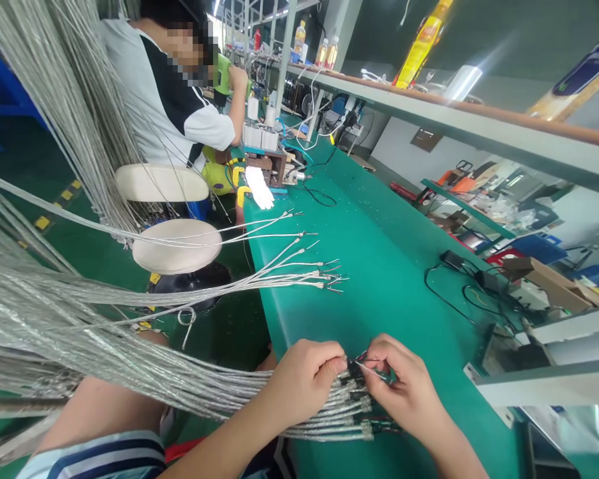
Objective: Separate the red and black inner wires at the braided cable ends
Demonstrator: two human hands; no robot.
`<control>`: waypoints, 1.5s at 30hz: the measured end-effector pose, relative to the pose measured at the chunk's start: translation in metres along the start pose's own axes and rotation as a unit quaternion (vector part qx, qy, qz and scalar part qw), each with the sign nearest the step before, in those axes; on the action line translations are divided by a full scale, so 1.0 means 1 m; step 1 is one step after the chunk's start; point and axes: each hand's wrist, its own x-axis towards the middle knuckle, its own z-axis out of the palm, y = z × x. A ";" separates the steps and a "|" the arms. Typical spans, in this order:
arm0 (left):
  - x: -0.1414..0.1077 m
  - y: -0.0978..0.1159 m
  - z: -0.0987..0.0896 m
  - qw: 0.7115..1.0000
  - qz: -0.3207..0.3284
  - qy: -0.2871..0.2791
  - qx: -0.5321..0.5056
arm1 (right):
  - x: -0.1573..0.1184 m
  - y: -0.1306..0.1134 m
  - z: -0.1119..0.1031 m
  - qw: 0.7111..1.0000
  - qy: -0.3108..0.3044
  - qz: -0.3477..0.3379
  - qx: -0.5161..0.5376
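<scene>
A thick bundle of silvery braided cables (219, 386) runs from the left onto the green tabletop, their stripped ends pointing right. My left hand (309, 376) is closed on one cable near its end, thumb against the curled fingers. Close beside it, my right hand (402, 379) pinches the thin inner wires (362, 362) that come out of that cable end. Dark and pale strands show between the two hands. More cable ends lie beneath my hands, partly hidden. Farther up, a smaller group of cables (299, 266) lies with bare wire tips fanned over the table edge.
Across the table a co-worker (180, 100) sits at a small machine (267, 163) with a white glove (259, 186) on it. Two cream stools (177, 246) stand at left. A shelf (429, 106) with bottles runs above. Black power adapters (454, 261) with cords lie at right, near a metal frame (544, 389).
</scene>
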 end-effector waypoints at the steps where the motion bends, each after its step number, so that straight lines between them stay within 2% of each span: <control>1: 0.000 0.000 0.000 1.000 0.001 0.002 -0.001 | 0.000 -0.001 -0.001 1.000 -0.005 0.003 -0.002; 7: 0.001 -0.002 0.001 1.000 -0.006 0.010 -0.017 | -0.001 -0.001 -0.009 1.000 -0.016 -0.004 -0.010; 14: 0.002 -0.004 0.000 0.999 -0.008 0.010 -0.037 | -0.003 0.006 -0.014 1.000 0.011 -0.026 0.006; 22: 0.003 -0.007 0.000 0.999 -0.005 0.019 -0.032 | -0.005 0.010 -0.024 0.999 -0.033 -0.013 0.003; 30: 0.001 -0.008 0.000 0.999 -0.009 0.010 -0.039 | -0.005 0.011 -0.033 0.999 -0.047 -0.007 0.016; 36: 0.003 -0.009 -0.006 0.996 -0.021 0.013 -0.084 | -0.009 0.022 -0.047 0.996 0.019 0.023 0.082; 39: 0.004 -0.010 -0.006 0.995 -0.025 0.008 -0.092 | -0.004 0.019 -0.040 0.990 0.044 0.046 0.124; 45: 0.005 -0.008 -0.004 0.995 -0.045 -0.003 -0.084 | 0.005 0.008 -0.023 0.984 0.065 0.041 0.159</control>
